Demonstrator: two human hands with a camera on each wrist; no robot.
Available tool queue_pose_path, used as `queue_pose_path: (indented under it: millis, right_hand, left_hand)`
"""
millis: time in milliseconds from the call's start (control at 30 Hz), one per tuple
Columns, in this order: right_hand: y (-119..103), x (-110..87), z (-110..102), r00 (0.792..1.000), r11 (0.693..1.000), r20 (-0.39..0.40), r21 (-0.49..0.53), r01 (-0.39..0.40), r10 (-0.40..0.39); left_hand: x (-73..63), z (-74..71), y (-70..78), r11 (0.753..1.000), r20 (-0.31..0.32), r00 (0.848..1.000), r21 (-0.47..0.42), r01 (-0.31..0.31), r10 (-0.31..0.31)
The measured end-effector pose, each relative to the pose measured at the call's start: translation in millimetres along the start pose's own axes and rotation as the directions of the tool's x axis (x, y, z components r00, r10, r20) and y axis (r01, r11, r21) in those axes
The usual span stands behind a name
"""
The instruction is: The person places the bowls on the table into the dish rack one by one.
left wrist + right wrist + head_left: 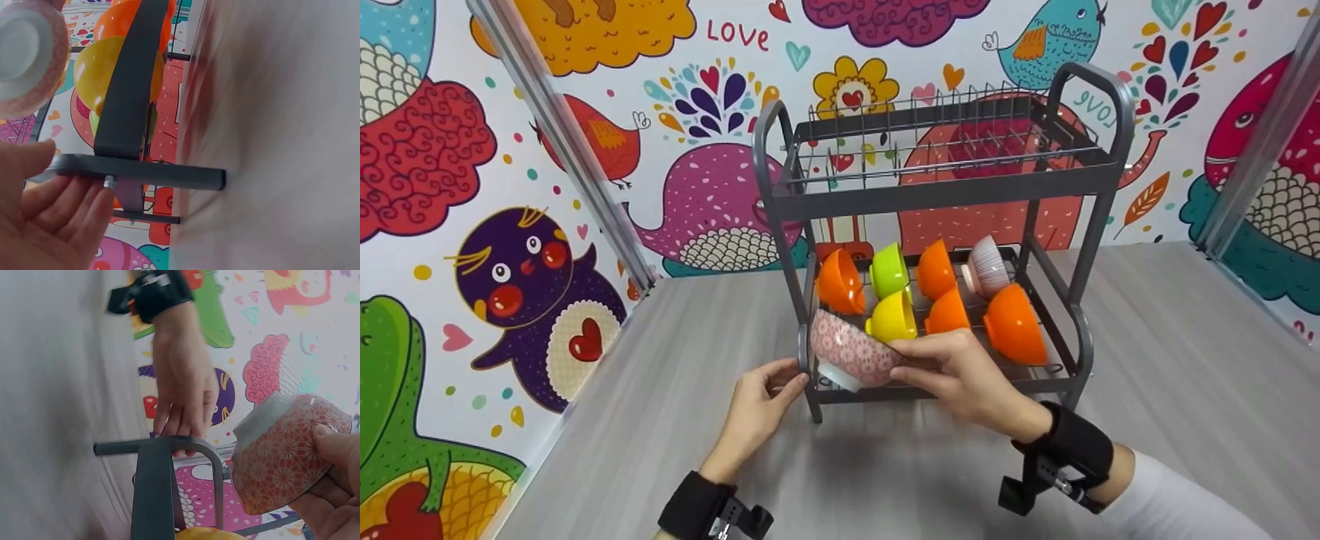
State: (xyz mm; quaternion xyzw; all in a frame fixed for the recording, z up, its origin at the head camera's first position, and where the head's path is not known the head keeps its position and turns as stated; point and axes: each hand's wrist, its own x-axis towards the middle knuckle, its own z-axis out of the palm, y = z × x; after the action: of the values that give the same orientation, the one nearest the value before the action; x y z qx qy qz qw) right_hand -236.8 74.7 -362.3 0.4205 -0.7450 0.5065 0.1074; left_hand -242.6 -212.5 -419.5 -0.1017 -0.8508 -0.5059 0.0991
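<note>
A pink flower-patterned bowl (851, 346) with a white foot is tilted at the front left of a dark two-tier dish rack (915, 196). My right hand (964, 375) pinches this bowl at its right side, thumb on the outer wall in the right wrist view. My left hand (756, 401) holds the rack's front left post low down, thumb on one side and fingers on the other in the left wrist view. On the lower tier stand a yellow bowl (894, 316), a green bowl (888, 271), a striped bowl (988, 268) and several orange bowls (1018, 326), all on edge.
The rack's upper tier has wire dividers (915, 146). It stands on a grey wood-grain surface (675, 337), with cartoon-printed panels (720, 202) behind and to the left. Metal strips (562, 135) run along the panel corners.
</note>
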Motion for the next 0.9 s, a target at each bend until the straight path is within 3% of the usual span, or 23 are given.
queue_pose_path:
  millis: [67,200,400,600,733,900]
  right_hand:
    - [1.3,3.6,0.9,0.995,0.99,0.02,0.095,-0.103,0.101]
    - [4.7,11.2,4.7,0.969,0.938,0.052,0.241,-0.248,0.243]
    - [6.0,21.1,15.8,0.924,0.796,0.041,0.494,-0.35,0.38]
    - [5.5,28.4,29.3,0.854,0.67,-0.013,0.626,-0.399,0.521]
    - [7.5,31.2,37.3,0.81,0.624,-0.046,0.663,-0.413,0.585]
    - [12.0,31.8,45.0,0.766,0.608,-0.085,0.667,-0.431,0.637]
  left_hand:
    - [0.3,-0.1,-1.4,1.0,-0.008,1.0,0.017,0.003,-0.003]
    - [0.3,0.0,-3.5,0.999,-0.016,1.0,0.051,-0.014,0.015]
    - [1.3,0.0,-4.4,0.996,-0.005,0.999,0.072,-0.053,0.053]
    - [2.9,0.2,-6.0,0.992,0.002,0.996,0.086,-0.087,0.087]
    - [3.3,0.6,-7.3,0.991,-0.001,0.995,0.09,-0.1,0.1]
    - [4.2,0.6,-7.2,0.991,-0.006,0.995,0.096,-0.098,0.099]
